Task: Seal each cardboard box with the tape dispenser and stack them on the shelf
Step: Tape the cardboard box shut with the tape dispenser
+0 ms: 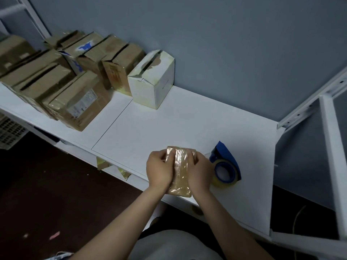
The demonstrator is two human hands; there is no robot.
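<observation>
Near the front edge of the white shelf (169, 124), I grip one small tape-wrapped cardboard box (180, 171) with my left hand (159, 170) on its left side and my right hand (200, 172) on its right, fingers curled over the top. One blue tape dispenser (226, 166) lies just right of it. Far left stand one white box (152, 81) and roughly eight brown boxes (78, 102), which overlap, with the leftmost cut off.

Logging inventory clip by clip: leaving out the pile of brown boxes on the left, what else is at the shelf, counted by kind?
White box: 1
Small taped box, gripped by the left hand and right hand: 1
Blue tape dispenser: 1
Total: 3
</observation>
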